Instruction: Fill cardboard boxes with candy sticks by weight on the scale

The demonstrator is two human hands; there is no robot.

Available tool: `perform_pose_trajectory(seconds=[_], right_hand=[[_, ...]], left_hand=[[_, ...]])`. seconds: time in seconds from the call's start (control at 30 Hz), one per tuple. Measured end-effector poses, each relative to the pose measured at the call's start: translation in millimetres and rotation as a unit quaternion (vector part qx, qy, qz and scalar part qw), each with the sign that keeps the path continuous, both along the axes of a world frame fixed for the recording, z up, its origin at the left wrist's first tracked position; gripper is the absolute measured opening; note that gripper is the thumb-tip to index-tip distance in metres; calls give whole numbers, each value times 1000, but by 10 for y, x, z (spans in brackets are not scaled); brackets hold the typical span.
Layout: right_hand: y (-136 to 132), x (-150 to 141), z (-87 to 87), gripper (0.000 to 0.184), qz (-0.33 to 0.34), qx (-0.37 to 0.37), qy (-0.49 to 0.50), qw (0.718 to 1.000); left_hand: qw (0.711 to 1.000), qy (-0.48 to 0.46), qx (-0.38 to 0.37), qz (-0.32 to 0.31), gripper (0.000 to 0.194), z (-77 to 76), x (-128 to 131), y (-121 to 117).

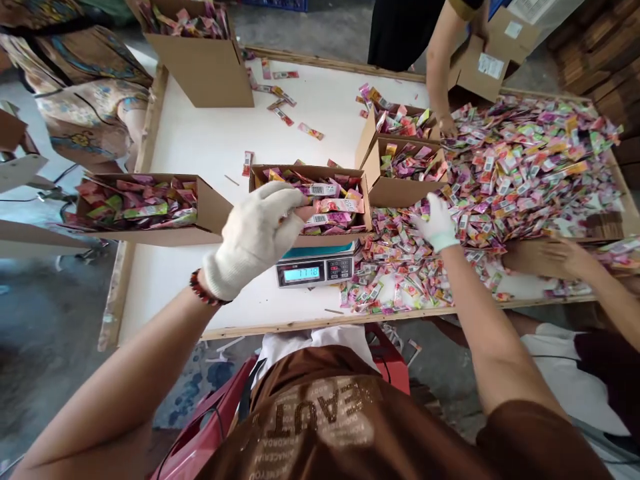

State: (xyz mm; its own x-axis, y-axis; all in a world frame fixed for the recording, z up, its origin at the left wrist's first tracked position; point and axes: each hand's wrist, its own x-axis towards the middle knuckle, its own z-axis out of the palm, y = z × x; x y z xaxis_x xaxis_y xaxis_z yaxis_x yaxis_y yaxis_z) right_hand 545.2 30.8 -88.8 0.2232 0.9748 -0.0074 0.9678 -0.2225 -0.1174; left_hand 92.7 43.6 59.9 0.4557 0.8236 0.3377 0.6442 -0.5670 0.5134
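Observation:
My left hand (263, 237), in a white glove with bare fingertips, is over an open cardboard box (313, 238). Its fingers are closed at a pink stick packet (340, 205) on top of the box's contents. That box is full of small coloured packets and rests on a digital scale (315, 270) with a lit display. My right hand (437, 223), also gloved, has its fingers apart over the near edge of the packet pile (520, 173). It holds nothing that I can see and is just in front of another filled box (405, 191).
A filled box (145, 203) stands at the table's left edge, another (200, 67) at the far left corner. Loose packets (280, 93) lie on the white tabletop (200, 143). A co-worker's hand (447, 127) reaches in across the table; another person's hand (563, 253) is at right.

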Motion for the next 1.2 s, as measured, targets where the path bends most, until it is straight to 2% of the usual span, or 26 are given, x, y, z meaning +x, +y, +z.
perform_pose_trajectory(seconds=[0.07,0.1,0.17,0.27,0.37,0.47,0.57,0.7,0.8,0.9,0.97,1.1,1.2], right_hand=[[481,210,16,90,-12,7,-56,998],[696,282,10,90,-6,-6,-88,996],[1036,349,-21,76,11,-74,-148,986],[1302,312,-51,43,23,-189,-197,962],[1363,221,15,31,43,-208,-202,956],[1301,102,240,30,63,-181,-207,959],[1093,-78,625,27,92,-118,-221,964],[577,-416,1185,18,115,-18,-223,968],[170,-790,1403,15,152,54,-181,970],[-88,-1328,1359,16,207,87,-131,966],[-158,-1738,1236,15,244,72,-108,961],[-174,-2377,981,16,295,10,-82,952],[-181,-2544,849,21,300,-14,-74,951]], left_hand=[[998,61,-18,-14,30,-73,178,57],[993,112,-37,-28,32,-129,253,71],[966,233,-85,-66,36,-271,373,63],[921,358,-123,-94,22,-491,460,-20],[914,373,-125,-98,34,-616,396,-150],[916,361,-127,-116,35,-634,152,-304],[917,361,-127,-111,37,-621,-269,-489],[921,351,-155,-59,38,-662,-1068,-793],[933,318,-170,1,35,-756,-1713,-993],[935,312,-159,58,35,-894,-2174,-1064],[927,330,-165,72,37,-1007,-2326,-1025],[923,337,-171,70,38,-1220,-2411,-779],[937,308,-155,56,34,-1271,-2434,-474]])
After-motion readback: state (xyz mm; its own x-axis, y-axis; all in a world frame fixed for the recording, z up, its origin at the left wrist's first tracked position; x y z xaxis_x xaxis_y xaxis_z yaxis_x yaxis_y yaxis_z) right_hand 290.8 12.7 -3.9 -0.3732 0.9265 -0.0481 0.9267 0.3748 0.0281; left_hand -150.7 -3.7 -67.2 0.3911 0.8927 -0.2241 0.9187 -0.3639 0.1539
